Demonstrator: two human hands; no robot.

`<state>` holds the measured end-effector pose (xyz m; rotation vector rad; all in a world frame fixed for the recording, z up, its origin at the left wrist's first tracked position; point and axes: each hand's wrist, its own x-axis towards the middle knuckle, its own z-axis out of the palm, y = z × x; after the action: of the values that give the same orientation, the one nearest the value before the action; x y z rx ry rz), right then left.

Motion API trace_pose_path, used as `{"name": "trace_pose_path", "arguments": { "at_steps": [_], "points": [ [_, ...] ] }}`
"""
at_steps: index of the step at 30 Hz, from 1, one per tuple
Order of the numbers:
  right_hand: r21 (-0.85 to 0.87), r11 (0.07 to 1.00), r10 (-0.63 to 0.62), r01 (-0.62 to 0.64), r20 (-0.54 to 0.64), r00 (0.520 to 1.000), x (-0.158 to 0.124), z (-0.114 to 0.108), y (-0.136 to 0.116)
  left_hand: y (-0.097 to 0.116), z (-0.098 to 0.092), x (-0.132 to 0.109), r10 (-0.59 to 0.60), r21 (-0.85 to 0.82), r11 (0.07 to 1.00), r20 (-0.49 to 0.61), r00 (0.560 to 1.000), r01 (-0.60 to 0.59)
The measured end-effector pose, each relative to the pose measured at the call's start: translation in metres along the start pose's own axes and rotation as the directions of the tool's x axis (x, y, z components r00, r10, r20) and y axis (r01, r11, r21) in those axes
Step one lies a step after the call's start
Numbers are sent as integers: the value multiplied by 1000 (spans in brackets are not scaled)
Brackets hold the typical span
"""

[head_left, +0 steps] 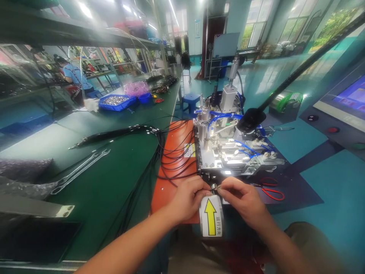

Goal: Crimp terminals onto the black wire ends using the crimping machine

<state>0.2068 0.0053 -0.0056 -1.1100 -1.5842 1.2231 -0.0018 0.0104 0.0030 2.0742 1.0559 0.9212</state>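
Observation:
At the machine's front edge, my left hand (pixel 190 198) is closed in a pinch, its fingertips beside a small shiny metal part (pixel 213 187). What lies between those fingers is too small to make out. My right hand (pixel 245 198) pinches at the right side of the metal part, thumb and forefinger nearly together. Thin black cables (pixel 178 160) curve across an orange plate (pixel 177 137) towards the machine, and one runs up to my left hand. Just below my fingers is a white label (pixel 211 219) with a yellow arrow.
A lit machine (pixel 228 144) with blue air tubes stands ahead. Red-handled pliers (pixel 272 193) lie right of it, near a control panel (pixel 336 118). On the green bench (pixel 114 182) are wrenches (pixel 81 171), a cable bundle (pixel 122 133) and a blue tray (pixel 116 107) of metal parts. A person sits far left.

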Motion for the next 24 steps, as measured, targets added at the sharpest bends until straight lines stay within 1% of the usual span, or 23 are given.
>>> {"name": "trace_pose_path", "arguments": {
  "at_steps": [8,13,24],
  "points": [
    [-94,995,-7,11,46,999,1,-6,1,0,1,-1,74,84,994,2,997,-74],
    [-142,990,-5,14,64,998,1,-10,-3,0,1,-1,91,111,990,10,996,-91],
    [-139,990,7,7,94,996,0,-11,-5,1,1,-1,103,119,987,21,994,-105]
  ]
}}
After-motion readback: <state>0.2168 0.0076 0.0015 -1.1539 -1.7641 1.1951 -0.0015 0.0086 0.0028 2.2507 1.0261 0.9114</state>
